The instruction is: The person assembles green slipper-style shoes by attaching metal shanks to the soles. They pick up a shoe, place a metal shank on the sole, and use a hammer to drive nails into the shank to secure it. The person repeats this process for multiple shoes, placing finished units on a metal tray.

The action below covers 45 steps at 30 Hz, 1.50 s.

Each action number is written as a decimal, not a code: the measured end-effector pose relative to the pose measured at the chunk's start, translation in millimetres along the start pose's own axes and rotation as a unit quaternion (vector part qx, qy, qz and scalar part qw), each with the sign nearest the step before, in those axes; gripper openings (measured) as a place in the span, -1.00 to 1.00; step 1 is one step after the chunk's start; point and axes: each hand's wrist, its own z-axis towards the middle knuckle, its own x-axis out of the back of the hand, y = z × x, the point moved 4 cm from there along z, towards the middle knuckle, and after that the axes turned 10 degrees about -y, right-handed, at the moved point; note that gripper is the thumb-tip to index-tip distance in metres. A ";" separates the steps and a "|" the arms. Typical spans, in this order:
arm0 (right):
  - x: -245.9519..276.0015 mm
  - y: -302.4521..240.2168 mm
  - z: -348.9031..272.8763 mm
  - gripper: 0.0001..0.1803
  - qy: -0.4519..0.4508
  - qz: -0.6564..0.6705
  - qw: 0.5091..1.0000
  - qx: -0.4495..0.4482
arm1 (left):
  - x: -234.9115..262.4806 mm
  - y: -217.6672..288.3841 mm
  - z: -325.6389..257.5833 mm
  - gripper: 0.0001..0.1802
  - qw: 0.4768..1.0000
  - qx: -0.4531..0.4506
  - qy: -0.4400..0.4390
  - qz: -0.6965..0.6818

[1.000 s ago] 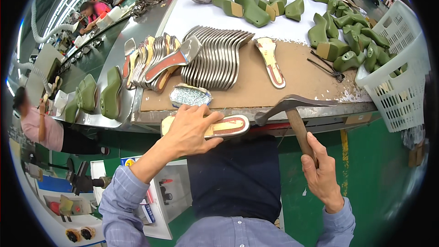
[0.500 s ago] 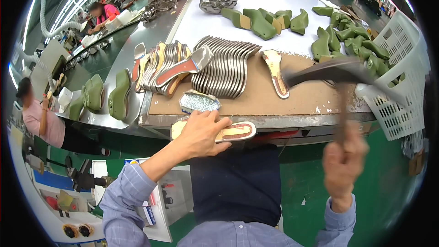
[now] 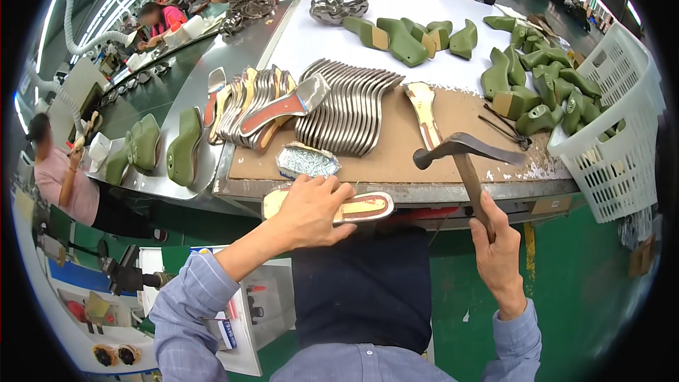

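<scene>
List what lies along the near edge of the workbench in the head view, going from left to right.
Green plastic shoe lasts on the steel ledge → small tray of silver nails → left hand pressing a tan and red insole → dark-headed hammer with wooden handle gripped by the right hand → white plastic basket.

The hammer (image 3: 463, 152) has a dull dark metal head on a brown wooden handle with a worn, matt look. The insole (image 3: 353, 208) under the left hand (image 3: 309, 209) looks like tan board with a glossy red-brown panel. The shank plates (image 3: 350, 102) fanned on the bench (image 3: 453, 191) are bright, smooth metal — shiny along the edges. They lie on a matt brown board sheet (image 3: 396, 148). The shoe lasts (image 3: 403, 39) look like smooth green plastic. The basket (image 3: 612, 134) is white plastic lattice. The tray of tacks (image 3: 306, 161) glints — crinkled foil, it seems.
</scene>
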 end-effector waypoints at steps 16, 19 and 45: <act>2.1 173.5 12.5 -0.44 -0.069 -0.388 0.902 -0.175 | 84.2 -35.0 -33.7 -0.17 0.930 0.160 0.107 -0.313; -0.8 178.2 10.6 -0.47 -0.021 -0.361 0.922 -0.136 | 85.4 -102.2 -127.1 -0.23 0.727 0.137 0.426 -0.521; -7.3 182.8 36.8 -0.51 -0.075 -0.338 0.920 -0.186 | -37.8 -313.3 -235.8 -0.34 0.720 0.506 0.467 -0.089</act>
